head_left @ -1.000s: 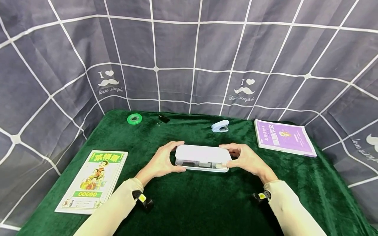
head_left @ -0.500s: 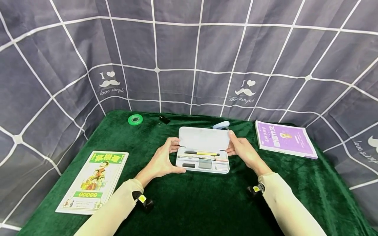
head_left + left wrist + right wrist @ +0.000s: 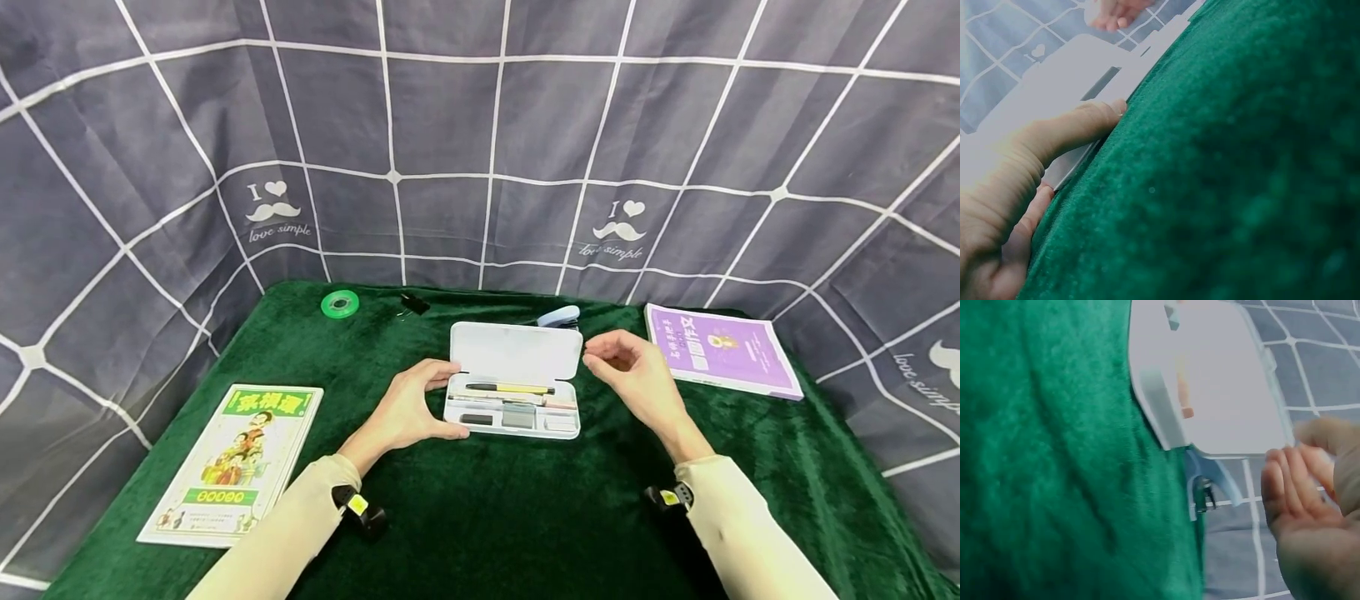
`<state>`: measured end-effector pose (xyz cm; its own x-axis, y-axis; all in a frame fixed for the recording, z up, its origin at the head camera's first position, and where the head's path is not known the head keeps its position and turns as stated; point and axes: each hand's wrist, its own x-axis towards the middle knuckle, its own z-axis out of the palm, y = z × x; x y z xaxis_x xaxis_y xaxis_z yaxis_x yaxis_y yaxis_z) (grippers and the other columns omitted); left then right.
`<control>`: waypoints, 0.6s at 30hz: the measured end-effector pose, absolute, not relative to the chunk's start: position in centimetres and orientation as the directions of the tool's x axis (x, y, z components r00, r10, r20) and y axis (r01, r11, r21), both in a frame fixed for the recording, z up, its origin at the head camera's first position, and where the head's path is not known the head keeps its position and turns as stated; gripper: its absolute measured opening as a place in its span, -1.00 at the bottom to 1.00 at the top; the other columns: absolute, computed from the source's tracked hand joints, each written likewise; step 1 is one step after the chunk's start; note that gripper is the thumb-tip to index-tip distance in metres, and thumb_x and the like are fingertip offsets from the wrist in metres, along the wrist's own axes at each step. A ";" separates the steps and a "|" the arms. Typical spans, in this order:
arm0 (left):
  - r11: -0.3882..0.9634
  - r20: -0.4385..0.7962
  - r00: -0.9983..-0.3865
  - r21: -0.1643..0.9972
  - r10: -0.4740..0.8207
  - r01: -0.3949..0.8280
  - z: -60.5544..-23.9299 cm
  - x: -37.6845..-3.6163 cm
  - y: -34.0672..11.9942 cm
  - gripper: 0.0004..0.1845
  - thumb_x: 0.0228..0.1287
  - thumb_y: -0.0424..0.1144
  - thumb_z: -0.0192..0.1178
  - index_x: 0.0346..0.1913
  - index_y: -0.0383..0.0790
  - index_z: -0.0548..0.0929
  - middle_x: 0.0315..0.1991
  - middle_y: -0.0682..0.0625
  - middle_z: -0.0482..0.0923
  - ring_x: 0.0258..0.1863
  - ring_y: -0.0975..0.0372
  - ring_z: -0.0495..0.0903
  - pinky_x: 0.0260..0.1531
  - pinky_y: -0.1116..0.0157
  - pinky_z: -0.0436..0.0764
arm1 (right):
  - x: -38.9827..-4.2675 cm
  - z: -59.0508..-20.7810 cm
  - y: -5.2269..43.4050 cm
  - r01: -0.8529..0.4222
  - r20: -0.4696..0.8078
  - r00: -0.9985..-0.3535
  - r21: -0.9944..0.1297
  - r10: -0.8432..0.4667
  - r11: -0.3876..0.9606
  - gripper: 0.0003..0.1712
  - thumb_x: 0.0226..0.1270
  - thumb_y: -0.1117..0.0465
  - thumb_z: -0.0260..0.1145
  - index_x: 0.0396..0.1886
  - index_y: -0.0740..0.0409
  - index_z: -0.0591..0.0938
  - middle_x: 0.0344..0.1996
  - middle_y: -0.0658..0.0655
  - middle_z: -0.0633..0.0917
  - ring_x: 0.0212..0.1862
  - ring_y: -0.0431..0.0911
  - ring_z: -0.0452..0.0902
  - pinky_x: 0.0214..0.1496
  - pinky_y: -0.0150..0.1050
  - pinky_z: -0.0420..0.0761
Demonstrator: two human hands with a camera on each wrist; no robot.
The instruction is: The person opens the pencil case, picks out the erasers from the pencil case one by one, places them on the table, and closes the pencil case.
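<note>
- Both hands are at the white pencil case in the middle of the green tabletop.
- My left hand grips the case's left end, thumb along the near edge and fingers curled round the far side of the tray; the left wrist view shows the thumb lying against the case wall.
- My right hand hangs in the air just beside the lid's right edge, touching nothing, fingers loosely curled and holding nothing.
- The lid stands upright at the back of the case, so the tray is open.
- Inside, a yellow and black pen lies along the back, with small dark and pale pieces in front of it that I cannot tell apart.
- A pale blue stapler sits just behind the lid.
- Toward the far left corner lie a green tape roll and a black binder clip.
- A purple book lies by the right edge, a green-covered book by the left edge.
</note>
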<state>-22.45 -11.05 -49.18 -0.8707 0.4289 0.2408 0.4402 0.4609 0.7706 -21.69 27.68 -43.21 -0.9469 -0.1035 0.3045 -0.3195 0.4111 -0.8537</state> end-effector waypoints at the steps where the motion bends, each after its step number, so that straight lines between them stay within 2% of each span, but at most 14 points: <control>1: 0.462 0.240 -0.872 0.771 0.427 0.439 -49.2 -22.4 -11.1 0.03 -0.17 -0.07 0.91 0.45 -0.13 0.63 0.36 -0.02 0.64 0.33 0.09 0.73 0.39 0.17 0.69 | -21.4 -43.0 27.6 -0.352 0.321 -0.936 -0.838 -0.145 0.417 -0.77 0.51 0.32 0.55 0.06 0.30 0.78 -0.11 0.31 0.84 -0.14 -0.17 0.78 -0.05 -0.46 0.74; 5: 0.473 0.232 -0.878 0.769 0.419 0.429 -49.2 -22.4 -11.4 0.03 -0.17 -0.07 0.91 0.46 -0.11 0.62 0.36 -0.01 0.64 0.34 0.09 0.73 0.40 0.18 0.68 | -20.7 -43.2 27.0 -0.443 0.316 -0.889 -0.777 -0.332 0.447 -0.73 0.41 0.41 0.60 0.06 0.28 0.80 -0.08 0.24 0.84 -0.10 -0.09 0.79 0.02 -0.28 0.81; 9: 0.470 0.226 -0.877 0.773 0.424 0.426 -49.3 -22.4 -11.4 0.04 -0.14 -0.08 0.90 0.47 -0.15 0.61 0.37 -0.04 0.63 0.35 0.07 0.72 0.42 0.17 0.67 | -20.5 -44.0 26.2 -0.509 0.277 -0.847 -0.670 -0.453 0.541 -0.73 0.35 0.38 0.66 0.01 0.16 0.87 -0.15 0.08 0.82 -0.15 -0.06 0.77 -0.04 -0.13 0.83; 13: 0.462 0.229 -0.873 0.775 0.430 0.431 -49.3 -22.4 -11.2 0.04 -0.14 -0.08 0.90 0.48 -0.15 0.60 0.37 -0.04 0.63 0.35 0.08 0.72 0.42 0.19 0.66 | -20.5 -44.3 25.8 -0.533 0.238 -0.828 -0.615 -0.508 0.580 -0.75 0.37 0.40 0.64 -0.04 0.04 0.90 -0.21 -0.05 0.76 -0.23 -0.18 0.66 -0.17 -0.20 0.77; 18: 0.450 0.245 -0.864 0.772 0.439 0.448 -49.2 -22.5 -11.0 0.04 -0.15 -0.08 0.90 0.47 -0.17 0.61 0.37 -0.04 0.63 0.34 0.08 0.72 0.42 0.20 0.67 | -20.5 -44.1 25.7 -0.544 0.218 -0.818 -0.597 -0.533 0.590 -0.75 0.39 0.41 0.61 -0.08 -0.01 0.91 -0.26 -0.12 0.71 -0.29 -0.29 0.59 -0.24 -0.28 0.71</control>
<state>-22.46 -10.98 -49.21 -0.8644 0.4389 0.2452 0.4478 0.4505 0.7724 -20.49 25.73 -44.13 -0.8175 -0.5331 0.2179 -0.5438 0.5902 -0.5966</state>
